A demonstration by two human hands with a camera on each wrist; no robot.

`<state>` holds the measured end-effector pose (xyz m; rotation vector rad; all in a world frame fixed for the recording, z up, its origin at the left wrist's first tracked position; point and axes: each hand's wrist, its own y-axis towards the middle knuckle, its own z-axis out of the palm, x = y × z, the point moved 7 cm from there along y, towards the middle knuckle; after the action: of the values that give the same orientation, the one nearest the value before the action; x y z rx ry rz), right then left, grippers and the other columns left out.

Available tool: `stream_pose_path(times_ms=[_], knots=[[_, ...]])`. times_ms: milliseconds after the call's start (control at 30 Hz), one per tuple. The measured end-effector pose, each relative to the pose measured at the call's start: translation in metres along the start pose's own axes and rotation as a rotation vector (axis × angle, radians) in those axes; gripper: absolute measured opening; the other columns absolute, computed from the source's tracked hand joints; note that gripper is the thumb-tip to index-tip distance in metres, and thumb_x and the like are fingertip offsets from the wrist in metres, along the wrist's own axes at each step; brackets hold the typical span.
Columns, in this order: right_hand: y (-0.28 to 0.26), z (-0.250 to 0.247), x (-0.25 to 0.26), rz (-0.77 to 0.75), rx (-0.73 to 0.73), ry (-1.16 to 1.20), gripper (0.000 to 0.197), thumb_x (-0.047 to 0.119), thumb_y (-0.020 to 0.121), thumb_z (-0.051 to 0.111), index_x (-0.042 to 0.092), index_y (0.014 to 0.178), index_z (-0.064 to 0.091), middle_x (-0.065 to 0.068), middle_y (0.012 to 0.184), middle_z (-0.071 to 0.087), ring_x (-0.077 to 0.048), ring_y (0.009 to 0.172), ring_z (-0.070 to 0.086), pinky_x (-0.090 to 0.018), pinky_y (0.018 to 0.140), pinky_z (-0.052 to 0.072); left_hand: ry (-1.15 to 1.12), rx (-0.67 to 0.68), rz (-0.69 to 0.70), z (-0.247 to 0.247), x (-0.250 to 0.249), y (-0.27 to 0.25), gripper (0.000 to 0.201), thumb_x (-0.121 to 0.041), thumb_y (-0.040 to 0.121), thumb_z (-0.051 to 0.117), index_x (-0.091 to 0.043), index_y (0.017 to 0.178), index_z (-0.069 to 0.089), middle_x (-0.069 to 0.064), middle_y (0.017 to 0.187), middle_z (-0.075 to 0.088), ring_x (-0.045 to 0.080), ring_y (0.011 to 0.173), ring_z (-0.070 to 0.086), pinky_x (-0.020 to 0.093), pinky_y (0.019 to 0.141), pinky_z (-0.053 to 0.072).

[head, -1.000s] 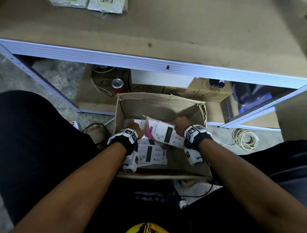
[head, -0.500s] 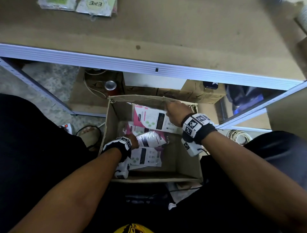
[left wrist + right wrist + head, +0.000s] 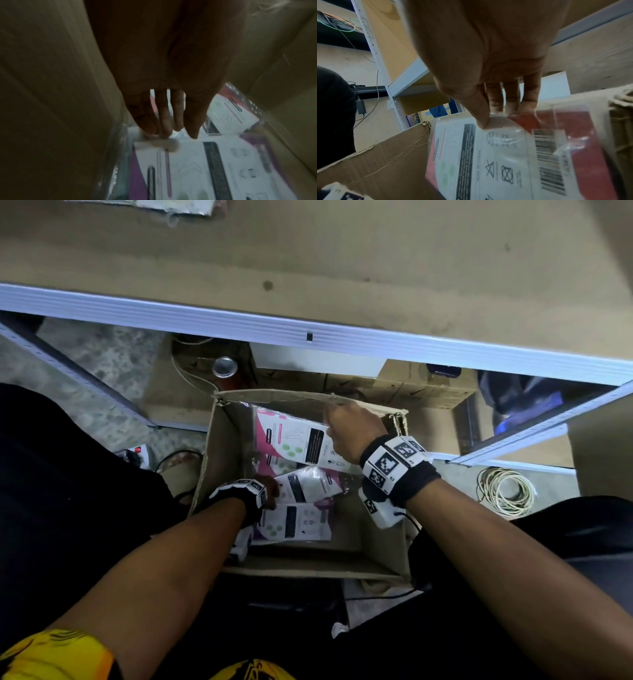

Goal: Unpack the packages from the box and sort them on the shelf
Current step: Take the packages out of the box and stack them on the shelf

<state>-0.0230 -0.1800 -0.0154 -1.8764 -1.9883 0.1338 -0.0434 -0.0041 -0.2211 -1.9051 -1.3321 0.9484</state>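
An open cardboard box stands on the floor below the shelf board. My right hand pinches the top edge of a pink-and-white package and holds it tilted at the box's far rim. In the right wrist view the thumb and fingers clamp its clear wrapper. My left hand is deep in the box, fingertips gripping the edge of a white-and-purple package. Another package lies flat beneath. More packages lie at the shelf's far left.
The shelf's white metal rim runs across above the box. Under it stand a can and brown cartons. A coil of cable lies on the floor at the right, a power strip at the left.
My right hand has lifted the pink package from the middle of the box up to its far rim. My left hand has taken hold of a white-and-purple package and tipped it up.
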Motion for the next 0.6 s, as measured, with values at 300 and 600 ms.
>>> stream_pose_path(times_ms=[300, 600], knots=[[0.001, 0.008, 0.000, 0.023, 0.058, 0.002, 0.024, 0.009, 0.094, 0.053, 0.010, 0.118, 0.051, -0.015, 0.114, 0.060, -0.033, 0.100, 0.060, -0.037, 0.074, 0.042, 0.056, 0.092, -0.001, 0.013, 0.008, 0.006, 0.052, -0.018, 0.084, 0.076, -0.008, 0.132, 0.060, 0.010, 0.143, 0.052, 0.022, 0.129, 0.052, 0.022, 0.101, 0.039], [0.004, 0.013, 0.003, 0.027, 0.111, -0.009, 0.023, 0.010, 0.094, 0.054, 0.008, 0.117, 0.052, -0.015, 0.113, 0.060, -0.032, 0.097, 0.059, -0.036, 0.072, 0.042, 0.020, 0.095, 0.027, 0.027, 0.009, 0.008, 0.063, -0.023, 0.088, 0.072, -0.014, 0.145, 0.046, 0.007, 0.156, 0.036, 0.022, 0.141, 0.038, 0.027, 0.113, 0.032]])
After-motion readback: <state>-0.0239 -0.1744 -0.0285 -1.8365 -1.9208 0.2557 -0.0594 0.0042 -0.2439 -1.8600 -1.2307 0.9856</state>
